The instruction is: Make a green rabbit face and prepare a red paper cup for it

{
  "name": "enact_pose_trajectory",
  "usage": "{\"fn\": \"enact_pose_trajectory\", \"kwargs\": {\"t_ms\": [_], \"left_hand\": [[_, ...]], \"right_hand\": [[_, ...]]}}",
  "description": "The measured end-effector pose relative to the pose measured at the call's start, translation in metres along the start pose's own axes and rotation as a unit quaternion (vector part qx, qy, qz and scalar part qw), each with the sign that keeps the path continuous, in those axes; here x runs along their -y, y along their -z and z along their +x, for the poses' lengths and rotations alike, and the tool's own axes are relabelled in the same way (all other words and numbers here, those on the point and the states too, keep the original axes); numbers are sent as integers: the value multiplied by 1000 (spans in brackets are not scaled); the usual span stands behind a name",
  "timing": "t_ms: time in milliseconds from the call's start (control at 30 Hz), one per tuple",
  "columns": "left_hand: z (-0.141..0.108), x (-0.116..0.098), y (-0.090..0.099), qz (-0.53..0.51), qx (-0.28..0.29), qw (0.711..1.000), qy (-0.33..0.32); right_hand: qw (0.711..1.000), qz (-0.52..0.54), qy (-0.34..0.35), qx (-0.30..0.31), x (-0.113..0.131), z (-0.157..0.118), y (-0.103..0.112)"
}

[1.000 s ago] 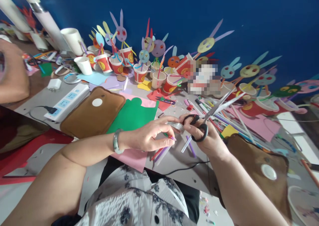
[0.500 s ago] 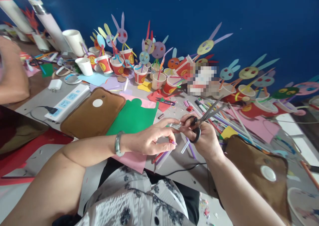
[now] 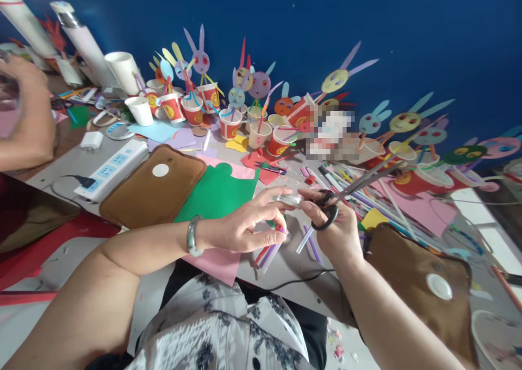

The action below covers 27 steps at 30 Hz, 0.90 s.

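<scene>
Fingertips meet on your left hand (image 3: 244,230), thumb and index finger pinching red and purple bits (image 3: 281,229), likely cut straw, above the near edge of the desk (image 3: 291,264). Beneath that pinch, loose straws (image 3: 269,256) lie bunched, slanting away from you to the right. Your other left fingers reach to a clear roll (image 3: 289,200), apparently tape seen edge-on, its long side running left to right; whether its right end touches your right fingertips cannot be told.

Along the far edge, left to right, stand rabbit-eared figures (image 3: 261,85) in paper cups (image 3: 230,123), many seemingly complete. Judged against that row, the work between your hands looks at an early stage: the bits appear joined to nothing, the straws lie unattached.

At right, your right hand (image 3: 339,234) curls around the scissors (image 3: 354,187), black handles hooked over its fingers, held above the desk near the middle of its near edge. The blades point toward the desk's far right corner, long axis slanting away from you; blur hides whether they are parted.
</scene>
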<state>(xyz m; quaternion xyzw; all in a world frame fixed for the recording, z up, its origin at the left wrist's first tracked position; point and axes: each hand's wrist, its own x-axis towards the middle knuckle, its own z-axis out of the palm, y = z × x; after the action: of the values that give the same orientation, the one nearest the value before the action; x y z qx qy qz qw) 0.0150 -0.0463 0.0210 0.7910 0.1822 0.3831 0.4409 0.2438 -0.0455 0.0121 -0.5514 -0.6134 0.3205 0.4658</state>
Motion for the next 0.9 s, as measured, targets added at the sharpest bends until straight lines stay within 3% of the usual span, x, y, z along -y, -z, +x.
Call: {"fn": "enact_pose_trajectory", "kwargs": {"t_ms": [267, 400, 533, 667, 900], "left_hand": [[0, -1, -2, -2, 29, 1000, 13], [0, -1, -1, -17, 18, 1000, 19], [-1, 2, 1, -29, 3, 999, 41], [-1, 4, 2, -42, 0, 998, 40], [-1, 3, 1, -16, 7, 1000, 9]], "right_hand": [[999, 11, 20, 36, 2, 1, -1], [1000, 18, 23, 2, 0, 1, -1], [994, 13, 94, -46, 0, -1, -1], [982, -42, 175, -53, 1, -3, -1], [970, -80, 224, -48, 0, -6, -4]]}}
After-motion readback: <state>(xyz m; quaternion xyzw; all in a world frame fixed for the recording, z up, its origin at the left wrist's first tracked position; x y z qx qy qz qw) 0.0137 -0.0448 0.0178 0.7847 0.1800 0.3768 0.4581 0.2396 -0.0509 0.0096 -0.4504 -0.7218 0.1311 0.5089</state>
